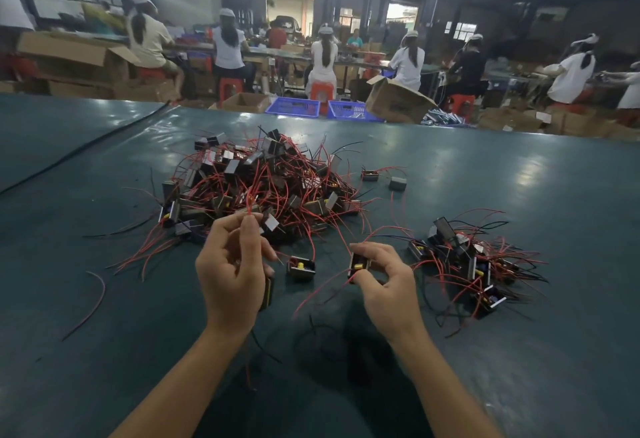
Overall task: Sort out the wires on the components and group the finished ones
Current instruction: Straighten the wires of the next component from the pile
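Head view, the only one: left hand [230, 271] is raised over the table [104, 160], fingers [221, 233] pinching the tips of the red wire leads [250, 219]. A dark component body [267, 294] sits tucked under the palm, mostly hidden. Right hand [384, 285] has its fingers [367, 251] and thumb curled round a second component [360, 266], yellow part facing the camera, its red leads trailing down and left. One loose component [300, 267] lies on the table between the hands. The unsorted pile [259, 188] sits just behind the hands, a dense snarl of red and black leads. The smaller finished group [464, 264] is near the right hand, on its outer side. A stray component [370, 175] and a grey block [397, 183] lie beside the pile's right edge, and a cut red wire [93, 302] lies well off to the left. Handling, my read: the bodies are small, rigid, metal-framed and light, an easy two-finger hold across the frame sides. The leads are thin and limp with a bit of spring, so they snag on neighbours. The lead roots are probably the weak spot. I'd hold the frame, draw each lead straight through the fingers and not lift a unit by its wire. Pulling one from the pile will likely drag others along, so steady the pile or tease the leads apart first.
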A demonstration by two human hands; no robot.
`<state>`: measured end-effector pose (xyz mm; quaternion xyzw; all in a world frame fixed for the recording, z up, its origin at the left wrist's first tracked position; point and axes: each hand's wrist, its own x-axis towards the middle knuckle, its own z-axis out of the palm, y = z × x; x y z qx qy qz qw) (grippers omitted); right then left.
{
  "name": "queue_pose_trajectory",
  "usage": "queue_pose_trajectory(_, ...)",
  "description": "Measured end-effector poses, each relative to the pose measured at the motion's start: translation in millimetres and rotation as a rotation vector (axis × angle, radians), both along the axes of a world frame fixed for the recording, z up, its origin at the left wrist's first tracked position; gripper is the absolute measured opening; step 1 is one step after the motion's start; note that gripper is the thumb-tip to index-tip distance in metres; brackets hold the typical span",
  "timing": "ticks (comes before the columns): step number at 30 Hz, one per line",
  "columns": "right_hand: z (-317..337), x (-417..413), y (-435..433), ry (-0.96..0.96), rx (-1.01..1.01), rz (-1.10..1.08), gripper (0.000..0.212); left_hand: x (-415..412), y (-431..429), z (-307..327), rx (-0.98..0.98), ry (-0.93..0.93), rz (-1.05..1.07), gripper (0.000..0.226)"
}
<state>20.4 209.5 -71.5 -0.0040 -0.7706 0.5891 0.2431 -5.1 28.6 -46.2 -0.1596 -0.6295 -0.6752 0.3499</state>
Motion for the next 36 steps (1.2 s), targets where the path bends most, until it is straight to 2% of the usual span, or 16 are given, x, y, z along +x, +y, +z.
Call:
queue_pose_trajectory(2, -0.9, -0.2, 2.0, -0.072, 0.001, 0.053, 0.038, 2.7, 1.5, 4.4, -0.071, -0.026, -0.053, 0.015)
queue_pose_trajectory(5, -0.7, 0.7, 0.6, -0.135, -0.093, 0.125, 0.031, 4.1, 11.3, 4.4, -0.107, -0.385, -0.252, 0.016)
queue_pose_trajectory(7, -2.4, -0.4, -1.3, -0.138, -0.063, 0.076, 0.021, 4.0, 15.7, 1.6, -0.095, -0.636, -0.392, 0.018)
queue_pose_trajectory(10, -6.0, -3.6, -0.2, -0.157, 0.004, -0.023, 0.008, 3.5, 16.8, -2.3, -0.100, -0.762, -0.489, 0.022)
queue_pose_trajectory(15, -8.9, -4.3, 1.0, -0.218, 0.062, 0.031, 0.012, 1.7, 17.5, -4.3, -0.041, -0.743, -0.501, 0.013)
queue_pose_trajectory(19, -8.8, -3.4, 0.5, -0.203, 0.127, 0.006, 0.007, -0.6, 15.9, -7.3, -0.018, -0.719, -0.493, 0.021)
queue_pose_trajectory(25, -12.5, -3.0, 3.1, -0.131, 0.432, -0.223, 0.003, -3.7, 15.2, -11.6, -0.057, -0.702, -0.428, 0.011)
queue_pose_trajectory(27, -13.2, -3.0, 4.7, -0.177, 0.462, -0.239, 0.007, -4.6, 12.8, -14.6, -0.265, -0.598, -0.265, 0.015)
queue_pose_trajectory(29, -13.4, -3.1, 6.8, -0.255, 0.460, -0.202, 0.009, -2.3, 9.0, -15.4, -0.594, -0.360, -0.055, 0.024)
queue_pose_trajectory(31, -13.0, -2.2, 8.9, -0.305, 0.492, -0.189, 0.012, 1.6, 7.2, -13.7, -0.794, -0.145, 0.042, 0.034)
queue_pose_trajectory(34, -8.7, 0.8, 9.2, -0.299, 0.602, -0.224, 0.019, 2.7, 3.3, -5.1, -0.873, 0.019, 0.020, 0.033)
queue_pose_trajectory(36, -5.1, 1.9, 8.4, -0.309, 0.699, -0.263, 0.023, 0.3, 0.0, -0.8, -0.973, 0.031, -0.173, 0.035)
